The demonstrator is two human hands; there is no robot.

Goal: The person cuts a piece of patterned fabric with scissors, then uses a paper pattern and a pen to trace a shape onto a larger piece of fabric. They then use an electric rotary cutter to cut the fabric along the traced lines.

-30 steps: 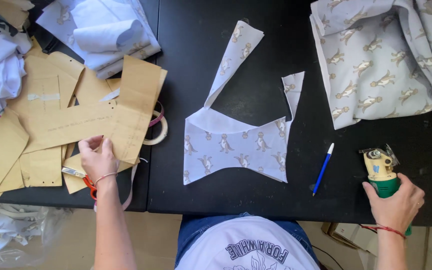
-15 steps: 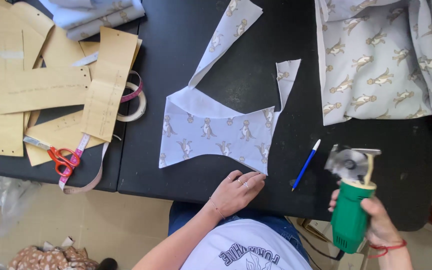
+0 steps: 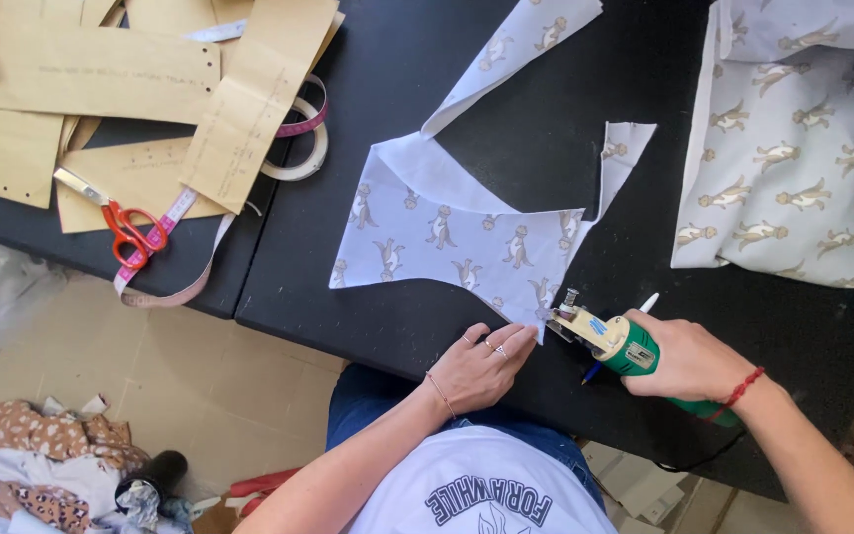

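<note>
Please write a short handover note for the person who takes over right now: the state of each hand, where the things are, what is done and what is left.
Left hand: flat, pressing the lower edge of the printed fabric piece on the black table.
Right hand: grip closed on the green electric cutter, blade at the piece's lower right corner.
Pen lies mostly hidden under the cutter.
Done: the piece's upper edges are already cut to shape.
Left: whether the lower edge is trimmed cannot be told.

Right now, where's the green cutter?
In the head view it is low and right of centre: the green cutter is in the right hand, its head at the lower right corner of the printed fabric piece, beside the left hand.
</note>
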